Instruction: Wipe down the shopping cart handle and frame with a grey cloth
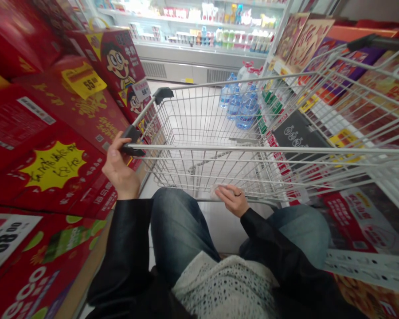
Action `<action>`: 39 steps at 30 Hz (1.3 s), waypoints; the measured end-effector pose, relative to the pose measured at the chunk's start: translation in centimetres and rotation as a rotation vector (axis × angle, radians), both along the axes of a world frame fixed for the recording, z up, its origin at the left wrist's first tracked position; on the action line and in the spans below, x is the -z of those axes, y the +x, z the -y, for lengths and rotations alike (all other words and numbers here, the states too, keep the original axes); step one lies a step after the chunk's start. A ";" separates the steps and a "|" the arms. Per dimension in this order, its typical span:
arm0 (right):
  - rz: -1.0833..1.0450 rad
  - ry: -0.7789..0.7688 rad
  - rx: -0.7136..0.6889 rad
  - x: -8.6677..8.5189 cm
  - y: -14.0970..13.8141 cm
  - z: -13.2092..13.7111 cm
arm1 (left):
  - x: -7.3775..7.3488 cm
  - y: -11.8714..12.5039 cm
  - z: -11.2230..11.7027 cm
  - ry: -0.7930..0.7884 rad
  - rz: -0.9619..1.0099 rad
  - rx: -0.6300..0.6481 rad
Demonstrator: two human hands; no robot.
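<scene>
A grey wire shopping cart (199,148) stands across in front of me, close to my bent knees. My left hand (121,170) is closed round the dark plastic corner piece (133,148) at the left end of its top rail. Low on the near side, my right hand (232,198) pinches a small pale, tissue-like piece (214,191) against the lower wires. A ring shows on one of its fingers. What the piece is exactly is too blurred to tell. The floor shows through the wire basket.
Stacked red gift boxes (63,164) with yellow price tags crowd the left side. Several bottled water packs (244,104) stand on the floor beyond the cart. Shelves with boxed goods (346,62) line the right. A lit refrigerated display (193,44) stretches across the back.
</scene>
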State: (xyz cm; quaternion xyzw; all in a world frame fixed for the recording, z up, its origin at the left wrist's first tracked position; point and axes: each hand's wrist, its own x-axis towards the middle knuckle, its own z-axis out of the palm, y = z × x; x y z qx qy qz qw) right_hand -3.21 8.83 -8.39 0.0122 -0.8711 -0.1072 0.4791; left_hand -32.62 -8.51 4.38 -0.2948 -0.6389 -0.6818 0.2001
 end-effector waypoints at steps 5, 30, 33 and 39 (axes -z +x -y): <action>-0.168 -0.030 0.086 -8.5 2.1 -1.6 | 0.2 -0.2 0.0 0.030 -0.023 0.014; -0.566 0.062 0.155 -17.1 7.0 -6.0 | 0.3 0.0 -0.9 0.074 0.008 -0.035; -0.370 -0.097 0.096 -10.7 5.5 -4.3 | 0.3 -0.1 -1.0 0.085 0.001 -0.025; -0.097 -0.044 0.014 0.4 3.2 -1.2 | -0.1 0.0 -0.6 0.015 0.025 -0.043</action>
